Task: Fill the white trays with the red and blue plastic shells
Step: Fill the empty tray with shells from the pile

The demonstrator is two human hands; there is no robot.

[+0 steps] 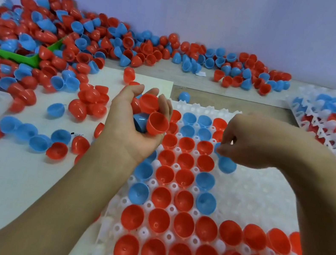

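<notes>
left hand (139,120): we're cupping a heap of red and blue shells (157,123), could spill
right hand (249,141): pinching blue shell (217,148) at the white tray's (264,189) 12 o'clock, may miss its cup

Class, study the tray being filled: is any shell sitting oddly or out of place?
Yes. One blue shell on the white tray lies dome-up just below the right hand, while the seated shells face open-side up. The left hand holds spare shells.
</notes>
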